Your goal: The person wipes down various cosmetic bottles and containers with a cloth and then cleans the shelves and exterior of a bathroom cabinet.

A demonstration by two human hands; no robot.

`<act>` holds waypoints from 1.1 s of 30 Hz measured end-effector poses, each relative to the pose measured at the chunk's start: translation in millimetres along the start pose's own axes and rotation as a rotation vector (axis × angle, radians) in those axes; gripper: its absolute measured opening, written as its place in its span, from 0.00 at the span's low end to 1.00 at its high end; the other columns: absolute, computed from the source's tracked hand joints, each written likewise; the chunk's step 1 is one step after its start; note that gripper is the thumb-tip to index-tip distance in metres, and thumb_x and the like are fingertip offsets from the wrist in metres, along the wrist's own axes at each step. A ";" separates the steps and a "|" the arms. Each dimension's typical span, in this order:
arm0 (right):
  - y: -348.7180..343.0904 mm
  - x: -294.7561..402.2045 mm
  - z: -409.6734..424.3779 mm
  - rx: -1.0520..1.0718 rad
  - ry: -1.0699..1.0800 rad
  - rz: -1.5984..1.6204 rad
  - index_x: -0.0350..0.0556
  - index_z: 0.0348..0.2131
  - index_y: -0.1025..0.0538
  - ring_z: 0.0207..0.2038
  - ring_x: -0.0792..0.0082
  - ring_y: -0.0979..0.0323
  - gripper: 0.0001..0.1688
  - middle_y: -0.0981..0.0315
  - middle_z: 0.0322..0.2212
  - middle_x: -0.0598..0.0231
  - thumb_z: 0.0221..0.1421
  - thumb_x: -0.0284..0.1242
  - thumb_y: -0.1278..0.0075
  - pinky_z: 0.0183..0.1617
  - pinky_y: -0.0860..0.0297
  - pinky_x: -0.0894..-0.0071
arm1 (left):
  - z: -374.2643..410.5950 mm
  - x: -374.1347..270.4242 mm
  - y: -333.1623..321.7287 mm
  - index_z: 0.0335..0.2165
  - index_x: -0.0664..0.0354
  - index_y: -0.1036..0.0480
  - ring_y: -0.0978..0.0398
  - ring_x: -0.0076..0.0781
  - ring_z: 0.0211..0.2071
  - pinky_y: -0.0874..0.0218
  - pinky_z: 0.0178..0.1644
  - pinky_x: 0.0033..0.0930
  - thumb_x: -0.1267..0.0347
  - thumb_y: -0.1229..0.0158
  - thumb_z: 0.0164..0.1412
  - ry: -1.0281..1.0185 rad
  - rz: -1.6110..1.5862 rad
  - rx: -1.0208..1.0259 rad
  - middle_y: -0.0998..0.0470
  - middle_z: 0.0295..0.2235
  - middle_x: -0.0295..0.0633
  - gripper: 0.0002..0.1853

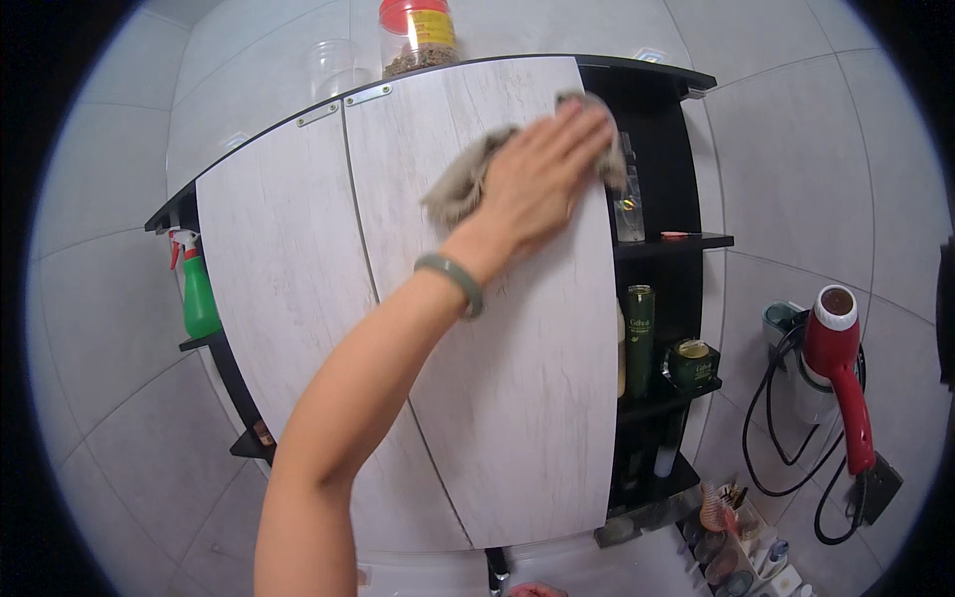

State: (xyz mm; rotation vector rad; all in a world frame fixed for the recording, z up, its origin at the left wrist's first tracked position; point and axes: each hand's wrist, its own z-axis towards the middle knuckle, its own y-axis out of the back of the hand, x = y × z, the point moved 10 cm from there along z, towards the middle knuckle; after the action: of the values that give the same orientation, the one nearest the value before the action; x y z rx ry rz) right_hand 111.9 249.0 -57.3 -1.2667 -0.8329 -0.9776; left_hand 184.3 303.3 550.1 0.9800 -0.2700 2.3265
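My left hand [541, 175], a green bangle [451, 282] on its wrist, presses a grey-beige cloth [466, 179] against the upper part of the right white wood-grain cabinet door [522, 358]. The cloth shows on both sides of the hand, and its right end lies at the door's edge beside the black open shelves [664, 242]. Fingers and cloth are slightly blurred. Only a small part of what looks like my right hand [537, 590] shows at the bottom edge, near a black and chrome tap [496, 571]; its grip is hidden.
A red-lidded jar [419, 37] and a clear container [330, 63] stand on the cabinet. A green spray bottle [198, 291] is on the left shelf. Green cosmetic containers [640, 339] fill the right shelves. A red hair dryer [839, 366] with its black cord hangs right, above toiletries [735, 541] by the washbasin [634, 571].
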 end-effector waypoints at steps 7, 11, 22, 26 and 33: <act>-7.1 5.2 -4.2 0.011 0.037 -0.006 0.39 0.39 0.24 0.27 0.81 0.32 0.12 0.26 0.27 0.69 0.62 0.29 0.53 0.32 0.33 0.81 | 35.0 58.2 25.7 0.61 0.48 0.44 0.47 0.34 0.63 0.58 0.67 0.38 0.60 0.60 0.68 -0.005 0.173 -0.027 0.44 0.63 0.37 0.25; -3.7 -14.8 -12.8 -0.029 -0.026 -0.030 0.41 0.38 0.24 0.27 0.82 0.32 0.12 0.27 0.27 0.71 0.61 0.31 0.52 0.31 0.34 0.83 | 37.4 54.1 16.2 0.62 0.50 0.46 0.50 0.36 0.64 0.61 0.68 0.38 0.58 0.63 0.68 0.016 0.161 -0.005 0.46 0.63 0.41 0.26; -11.5 2.6 -19.9 0.062 -0.110 -0.127 0.37 0.39 0.24 0.31 0.78 0.29 0.11 0.24 0.30 0.66 0.62 0.25 0.56 0.38 0.32 0.80 | -364.6 -267.3 2.6 0.64 0.55 0.53 0.53 0.34 0.65 0.57 0.66 0.36 0.69 0.52 0.61 0.191 -0.906 0.731 0.52 0.65 0.38 0.34; -17.2 17.4 -35.1 0.070 -0.173 -0.168 0.39 0.39 0.24 0.30 0.78 0.29 0.11 0.24 0.29 0.65 0.62 0.25 0.56 0.38 0.32 0.79 | -490.9 -296.3 32.5 0.64 0.52 0.54 0.49 0.26 0.64 0.52 0.64 0.28 0.76 0.57 0.58 0.030 -0.804 0.842 0.50 0.65 0.35 0.36; 8.4 7.1 -30.1 0.026 -0.202 -0.189 0.36 0.40 0.24 0.31 0.78 0.28 0.11 0.24 0.29 0.63 0.62 0.24 0.56 0.37 0.31 0.79 | -287.3 -49.0 69.3 0.61 0.41 0.42 0.49 0.28 0.64 0.61 0.67 0.42 0.68 0.51 0.57 0.020 0.074 0.669 0.44 0.63 0.27 0.32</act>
State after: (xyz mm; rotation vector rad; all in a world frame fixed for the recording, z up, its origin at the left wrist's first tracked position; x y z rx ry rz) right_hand 121.8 218.5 -57.9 -1.2950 -1.1355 -0.9951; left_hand 2.1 339.8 315.1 1.2599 0.5255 2.5406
